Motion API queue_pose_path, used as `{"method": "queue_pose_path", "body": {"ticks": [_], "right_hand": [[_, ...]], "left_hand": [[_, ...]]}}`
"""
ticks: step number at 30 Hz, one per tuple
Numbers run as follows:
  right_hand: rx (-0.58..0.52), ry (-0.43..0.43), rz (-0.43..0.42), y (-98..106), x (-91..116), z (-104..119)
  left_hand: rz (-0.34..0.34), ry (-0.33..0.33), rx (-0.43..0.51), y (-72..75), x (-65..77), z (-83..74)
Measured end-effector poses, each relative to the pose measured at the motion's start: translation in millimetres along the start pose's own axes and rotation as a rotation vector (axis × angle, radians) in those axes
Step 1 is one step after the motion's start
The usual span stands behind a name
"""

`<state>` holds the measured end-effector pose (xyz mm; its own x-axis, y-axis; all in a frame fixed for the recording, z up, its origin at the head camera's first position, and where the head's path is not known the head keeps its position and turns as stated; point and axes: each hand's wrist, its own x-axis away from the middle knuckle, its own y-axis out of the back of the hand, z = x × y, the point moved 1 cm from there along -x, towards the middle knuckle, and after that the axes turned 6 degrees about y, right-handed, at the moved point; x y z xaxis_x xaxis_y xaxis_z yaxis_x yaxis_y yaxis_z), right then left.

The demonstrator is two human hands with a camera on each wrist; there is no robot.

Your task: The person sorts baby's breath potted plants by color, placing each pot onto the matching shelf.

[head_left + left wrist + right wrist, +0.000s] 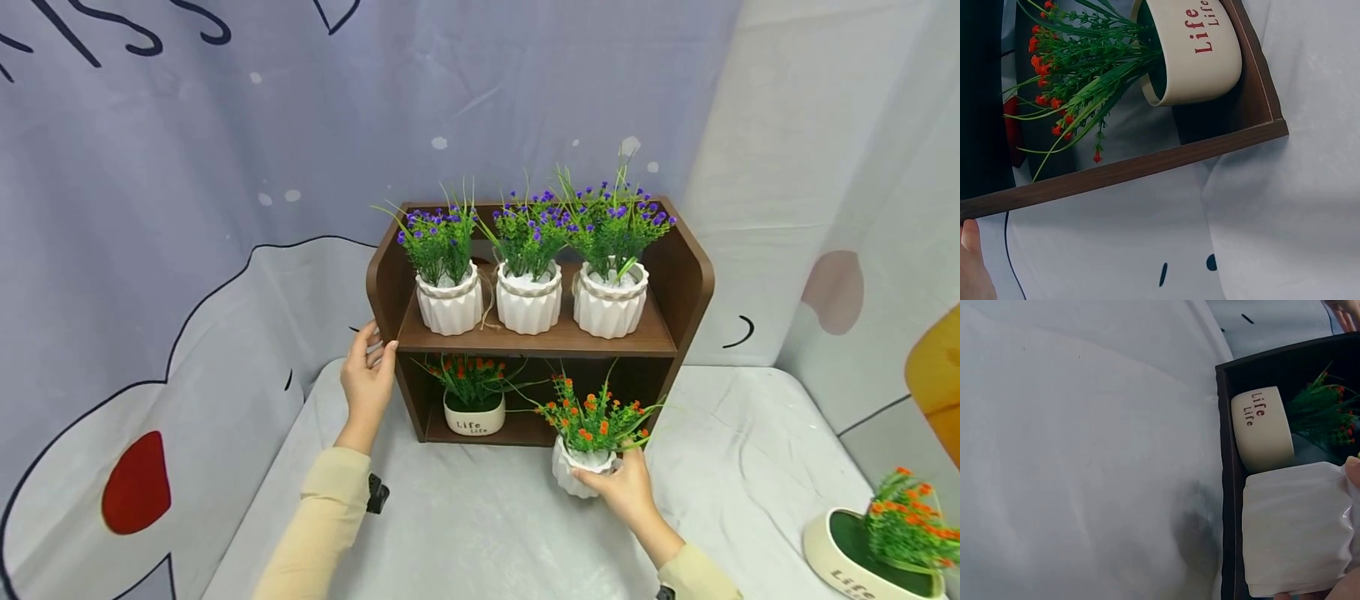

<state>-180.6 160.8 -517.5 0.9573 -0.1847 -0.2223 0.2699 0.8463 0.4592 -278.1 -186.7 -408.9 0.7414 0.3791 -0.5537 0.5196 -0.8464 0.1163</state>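
Note:
My left hand [367, 383] rests against the outer left side of a brown two-tier wooden shelf [536, 340], thumb near its front edge. In the left wrist view only part of that hand shows, at the board's edge. My right hand [626, 487] grips a white fluted pot [572, 471] of orange artificial flowers [592, 421], thumb on its near side. The pot is tilted at the front of the lower tier, right of a cream "Life" pot [475, 417] with orange-red flowers. In the right wrist view the white pot [1297, 531] overlaps the lower shelf, beside the cream pot [1263, 431].
Three white fluted pots with purple flowers, the left [450, 304], middle [528, 300] and right [611, 304], stand on the upper tier. Another cream "Life" planter [832, 550] sits at the right front on the white cloth-covered table [465, 517]. A printed curtain [300, 125] hangs behind.

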Motion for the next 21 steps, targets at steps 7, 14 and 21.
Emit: {"method": "queue_pose_path", "body": {"ticks": [7,14,21], "right_hand": [[0.027,0.024,0.011,-4.4,-8.4,-1.2],[0.012,0.032,0.02,-10.3,-17.2,-3.0],[0.005,0.053,0.017,-17.9,-24.9,-7.9]], "left_hand": [[0.0,-0.008,-0.002,0.6,0.2,0.8],[-0.001,-0.019,0.018,0.1,0.8,2.7],[0.005,0.008,0.009,-0.4,0.6,2.5]]}}
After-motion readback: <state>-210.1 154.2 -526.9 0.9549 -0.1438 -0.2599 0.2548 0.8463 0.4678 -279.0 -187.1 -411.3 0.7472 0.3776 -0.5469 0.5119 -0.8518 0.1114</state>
